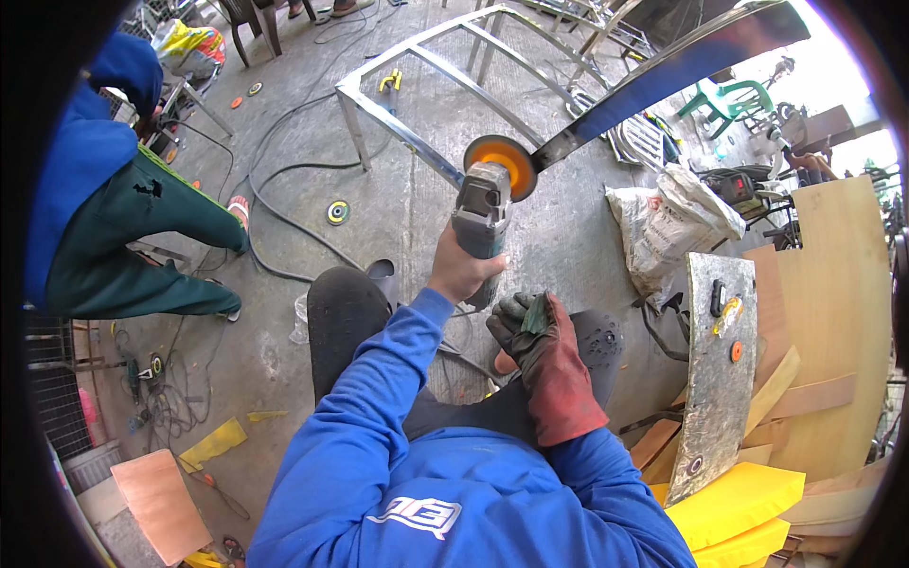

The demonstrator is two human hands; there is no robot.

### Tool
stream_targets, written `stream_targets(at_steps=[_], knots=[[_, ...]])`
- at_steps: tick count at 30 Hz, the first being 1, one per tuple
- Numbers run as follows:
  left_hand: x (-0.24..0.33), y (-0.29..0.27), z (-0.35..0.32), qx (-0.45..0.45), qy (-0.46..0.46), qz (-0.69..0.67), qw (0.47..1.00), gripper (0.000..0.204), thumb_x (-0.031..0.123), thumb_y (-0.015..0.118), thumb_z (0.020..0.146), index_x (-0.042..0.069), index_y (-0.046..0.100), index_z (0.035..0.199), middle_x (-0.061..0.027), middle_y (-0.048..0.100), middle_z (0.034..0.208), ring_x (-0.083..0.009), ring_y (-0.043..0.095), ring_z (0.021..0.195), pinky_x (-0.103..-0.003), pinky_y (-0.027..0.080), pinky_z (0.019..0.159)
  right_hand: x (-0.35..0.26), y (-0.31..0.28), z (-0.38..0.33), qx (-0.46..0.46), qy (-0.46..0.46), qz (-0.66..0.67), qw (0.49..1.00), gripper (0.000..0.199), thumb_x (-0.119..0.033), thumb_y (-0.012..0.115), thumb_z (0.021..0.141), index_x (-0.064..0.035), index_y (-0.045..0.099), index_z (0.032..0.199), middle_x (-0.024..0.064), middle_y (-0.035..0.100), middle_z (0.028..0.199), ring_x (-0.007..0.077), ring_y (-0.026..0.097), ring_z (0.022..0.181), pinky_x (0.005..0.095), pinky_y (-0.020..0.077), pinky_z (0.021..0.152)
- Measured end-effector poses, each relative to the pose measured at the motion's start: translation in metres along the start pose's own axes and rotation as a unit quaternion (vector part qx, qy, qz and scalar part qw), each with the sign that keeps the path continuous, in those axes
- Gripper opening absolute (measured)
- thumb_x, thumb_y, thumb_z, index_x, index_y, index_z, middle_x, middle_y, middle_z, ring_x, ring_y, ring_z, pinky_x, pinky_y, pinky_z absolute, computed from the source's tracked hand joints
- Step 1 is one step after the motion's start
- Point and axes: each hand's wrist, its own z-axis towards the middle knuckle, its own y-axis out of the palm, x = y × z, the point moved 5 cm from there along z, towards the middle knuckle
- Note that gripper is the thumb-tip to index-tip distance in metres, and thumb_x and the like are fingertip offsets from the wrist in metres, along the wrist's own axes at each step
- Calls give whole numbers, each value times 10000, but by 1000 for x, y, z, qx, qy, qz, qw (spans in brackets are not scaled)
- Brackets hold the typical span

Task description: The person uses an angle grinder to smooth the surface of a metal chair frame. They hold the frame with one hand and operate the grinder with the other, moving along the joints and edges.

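Head view: the grinder juts beyond the left grip clamped around it.

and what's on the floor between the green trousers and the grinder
In the head view, black cable and a yellow and black disc lie on the floor between the green trousers and the grinder.

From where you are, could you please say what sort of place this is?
Probably a metalworking shop: an angle grinder in the left hand, a metal frame ahead, and an abrasive disc on the floor.
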Motion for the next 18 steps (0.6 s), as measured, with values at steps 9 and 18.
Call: stream_targets(at_steps=[9,18], knots=[[-29,-13,-11,30,-9,45,998,566,76,860,678,35,596,1178,-55,685,1040,-163,661,899,-341,553,835,2,12,-4,-30,8,20,999,565,-448,464,1069,63,502,1305,250,647,1146,413,657,1061,574,547,999],[11,2,9,6,26,24,999,573,75,868,680,36,598,1184,-55,687,1050,-152,661,908,-329,556,835,3,6,-3,-41,16,4,999,555,-451,449,1075,50,513,1304,243,652,1163,414,665,1055,567,558,965]])
